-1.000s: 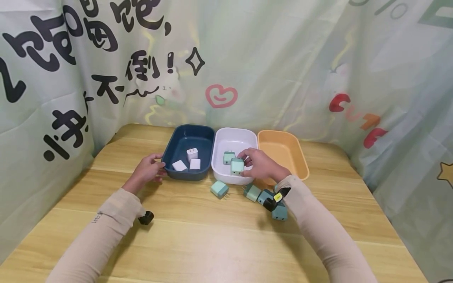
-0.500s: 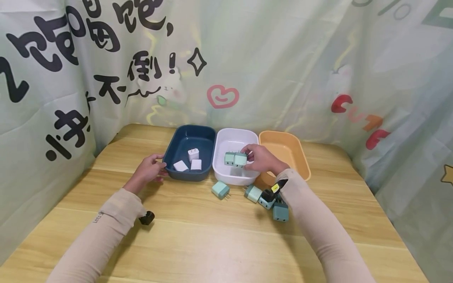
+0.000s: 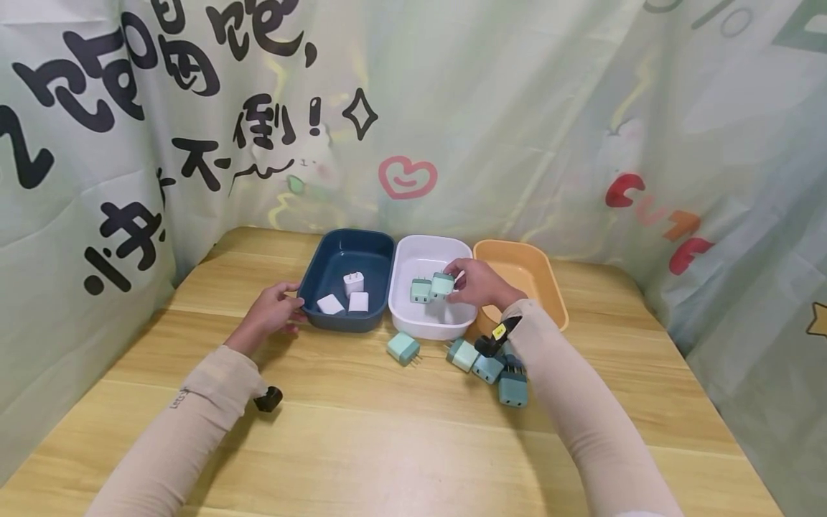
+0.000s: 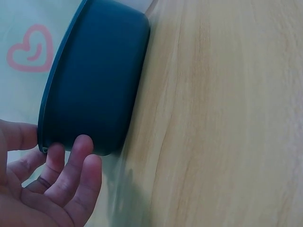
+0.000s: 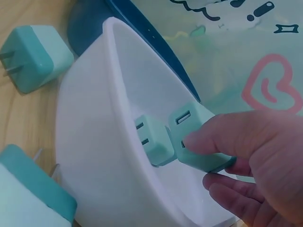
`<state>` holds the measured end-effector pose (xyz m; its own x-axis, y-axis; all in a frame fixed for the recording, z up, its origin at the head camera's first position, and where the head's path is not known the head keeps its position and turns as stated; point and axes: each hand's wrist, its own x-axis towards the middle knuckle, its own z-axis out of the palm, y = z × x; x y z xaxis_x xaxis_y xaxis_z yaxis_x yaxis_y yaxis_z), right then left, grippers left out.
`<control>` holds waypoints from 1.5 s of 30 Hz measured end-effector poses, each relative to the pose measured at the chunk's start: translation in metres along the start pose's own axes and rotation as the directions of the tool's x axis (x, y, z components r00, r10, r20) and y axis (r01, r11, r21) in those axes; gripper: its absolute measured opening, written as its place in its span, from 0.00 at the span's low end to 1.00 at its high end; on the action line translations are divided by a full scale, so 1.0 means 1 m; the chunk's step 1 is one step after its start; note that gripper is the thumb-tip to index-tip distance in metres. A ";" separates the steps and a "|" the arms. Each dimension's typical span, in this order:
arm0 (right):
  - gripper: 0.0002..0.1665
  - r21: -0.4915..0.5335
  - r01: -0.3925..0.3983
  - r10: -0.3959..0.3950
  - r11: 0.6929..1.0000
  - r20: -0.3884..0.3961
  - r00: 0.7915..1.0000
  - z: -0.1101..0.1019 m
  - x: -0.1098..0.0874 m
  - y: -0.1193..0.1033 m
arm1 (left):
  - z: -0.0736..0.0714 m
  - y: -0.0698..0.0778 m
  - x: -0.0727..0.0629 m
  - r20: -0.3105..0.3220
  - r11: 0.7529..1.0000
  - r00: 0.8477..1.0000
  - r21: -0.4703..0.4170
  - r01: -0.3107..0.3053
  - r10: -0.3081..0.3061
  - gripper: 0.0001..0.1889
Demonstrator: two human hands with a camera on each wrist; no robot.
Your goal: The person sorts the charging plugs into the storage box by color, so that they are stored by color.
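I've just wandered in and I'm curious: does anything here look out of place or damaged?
Nothing looks spilled or visibly damaged. Only the loose blue-green chargers seem untidy: they lie at odd angles on the table, outside the trays.

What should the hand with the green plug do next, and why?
I think the right hand should probably set its green plug down in the white box. It holds that plug over the box, next to another green plug inside. The white plugs are together in the blue box, so matching colours seem to go together.
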<state>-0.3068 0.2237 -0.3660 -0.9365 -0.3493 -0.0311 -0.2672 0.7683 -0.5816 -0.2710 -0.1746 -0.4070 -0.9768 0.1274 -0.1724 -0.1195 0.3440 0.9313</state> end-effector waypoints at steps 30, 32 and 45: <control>0.29 -0.008 -0.096 0.096 0.995 0.022 0.995 0.001 0.014 0.006 | 0.000 0.002 -0.002 -0.004 1.000 1.000 0.003 0.014 -0.014 0.26; 0.29 -0.007 -0.095 0.095 0.995 0.022 0.995 0.001 0.014 0.006 | 0.001 0.002 -0.002 -0.004 1.000 1.000 -0.004 0.014 -0.014 0.26; 0.27 0.019 -0.114 0.115 0.993 -0.006 0.993 0.002 0.010 0.007 | 0.001 0.001 -0.002 0.001 1.000 1.000 -0.016 0.005 -0.005 0.27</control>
<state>-0.3177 0.2245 -0.3717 -0.9624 -0.2555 -0.0924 -0.1539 0.7928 -0.5897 -0.2687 -0.1738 -0.4056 -0.9759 0.1271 -0.1771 -0.1268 0.3298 0.9355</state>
